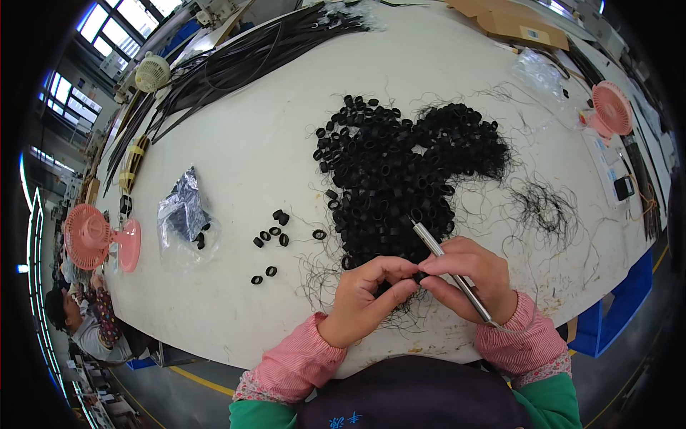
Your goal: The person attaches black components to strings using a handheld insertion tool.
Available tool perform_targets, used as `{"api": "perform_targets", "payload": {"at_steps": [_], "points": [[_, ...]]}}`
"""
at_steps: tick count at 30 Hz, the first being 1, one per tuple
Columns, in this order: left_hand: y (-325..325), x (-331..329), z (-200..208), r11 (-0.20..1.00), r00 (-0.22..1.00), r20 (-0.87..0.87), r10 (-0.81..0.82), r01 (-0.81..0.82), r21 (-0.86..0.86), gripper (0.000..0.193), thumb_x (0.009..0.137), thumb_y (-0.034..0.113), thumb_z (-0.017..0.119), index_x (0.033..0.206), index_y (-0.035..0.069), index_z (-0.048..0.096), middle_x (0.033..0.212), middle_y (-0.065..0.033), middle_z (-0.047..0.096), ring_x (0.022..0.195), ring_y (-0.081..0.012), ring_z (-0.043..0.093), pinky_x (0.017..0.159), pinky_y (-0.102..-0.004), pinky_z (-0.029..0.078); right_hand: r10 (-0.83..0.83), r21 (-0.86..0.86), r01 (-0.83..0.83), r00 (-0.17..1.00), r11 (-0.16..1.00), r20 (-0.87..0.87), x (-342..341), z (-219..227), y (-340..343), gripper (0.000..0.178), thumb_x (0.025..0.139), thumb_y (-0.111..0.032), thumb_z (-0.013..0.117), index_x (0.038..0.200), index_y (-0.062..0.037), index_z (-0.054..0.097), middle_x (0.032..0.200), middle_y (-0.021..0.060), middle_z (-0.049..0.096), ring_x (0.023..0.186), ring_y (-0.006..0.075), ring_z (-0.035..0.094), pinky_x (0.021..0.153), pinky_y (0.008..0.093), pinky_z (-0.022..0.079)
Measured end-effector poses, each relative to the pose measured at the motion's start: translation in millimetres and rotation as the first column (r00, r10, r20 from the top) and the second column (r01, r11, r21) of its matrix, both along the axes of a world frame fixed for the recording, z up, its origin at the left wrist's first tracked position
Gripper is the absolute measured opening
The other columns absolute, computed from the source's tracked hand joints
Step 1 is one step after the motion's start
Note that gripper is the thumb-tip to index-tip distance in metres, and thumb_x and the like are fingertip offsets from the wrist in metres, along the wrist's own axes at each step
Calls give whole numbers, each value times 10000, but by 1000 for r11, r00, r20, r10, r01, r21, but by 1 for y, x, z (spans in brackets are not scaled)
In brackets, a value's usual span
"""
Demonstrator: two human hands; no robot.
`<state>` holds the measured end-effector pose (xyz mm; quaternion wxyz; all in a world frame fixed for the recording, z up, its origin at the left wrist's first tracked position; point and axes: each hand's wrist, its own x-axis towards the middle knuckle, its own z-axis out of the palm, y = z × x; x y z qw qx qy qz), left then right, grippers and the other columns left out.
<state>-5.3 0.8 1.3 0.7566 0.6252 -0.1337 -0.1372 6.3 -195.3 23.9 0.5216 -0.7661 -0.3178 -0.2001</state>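
Left hand (pixel 364 297): over near edge of tabletop (pixel 243 143), fingers (pixel 389 270) curled in, tips pinched on a small black ring (pixel 418 275) held btwn both hands; ring mostly hidden by fingertips.
Right hand (pixel 475 275): just beside left, fingertips meeting it at the ring; fingers clenched round a slim metal tool (pixel 450 268), pen-style, tool lying slantwise across the hand, tip pointing up-left toward the pile, back end sticking out past the wrist.
Held ring: at the meeting point of the 2 hands, above tabletop edge, right below the big pile.
Ring pile (pixel 396 179): large heap of black rings, mid tabletop, just beyond the hands; near end almost touching fingertips.
Loose rings (pixel 275 232): a few scattered left of pile, apart from it.
Thread scraps (pixel 547 207): thin black strands tangled right of pile & around the hands.
Plastic bag (pixel 184 207): crumpled, clear w/ dark contents, left side of tabletop, a couple of rings next to it.
Pink fans: one (pixel 96 239) at left edge, one (pixel 611 107) at far right.
White fan (pixel 152 71): far left corner.
Black strips (pixel 243 57): long bundle along far-left of tabletop.
Cardboard (pixel 511 21): far edge, top right.
Sleeves: pink striped cuffs, green further up.
Other person (pixel 78 318): seated low left, beyond tabletop edge.
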Motion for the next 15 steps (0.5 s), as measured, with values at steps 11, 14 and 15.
{"api": "perform_targets", "payload": {"at_steps": [11, 14, 15], "points": [[-1, -1, 0, 996, 1000, -12, 24, -24, -80, 107, 934, 43, 583, 1032, 0, 580, 983, -68, 643, 747, -83, 599, 666, -217, 491, -17, 20, 17, 999, 1000, -44, -2, -3, 3, 326, 699, 9, 768, 992, -75, 653, 828, 96, 621, 700, 230, 621, 578, 297, 503], [-2, -3, 3, 991, 997, -68, -29, 19, -133, 116, 967, 35, 508, 1079, 6, 511, 1041, -99, 623, 749, -80, 594, 663, -215, 495, -17, -32, 18, 1000, 999, 16, -1, -3, 2, 326, 700, -3, 761, 996, -88, 652, 836, 86, 615, 723, 240, 612, 614, 318, 498], [-3, -3, 3, 991, 997, -68, -28, 19, -133, 116, 967, 35, 508, 1079, 6, 511, 1041, -99, 623, 749, -80, 594, 663, -215, 495, -16, -67, 19, 999, 998, 43, -1, -3, 3, 338, 691, -9, 767, 997, -92, 652, 851, 85, 614, 737, 244, 608, 633, 326, 494]]}}
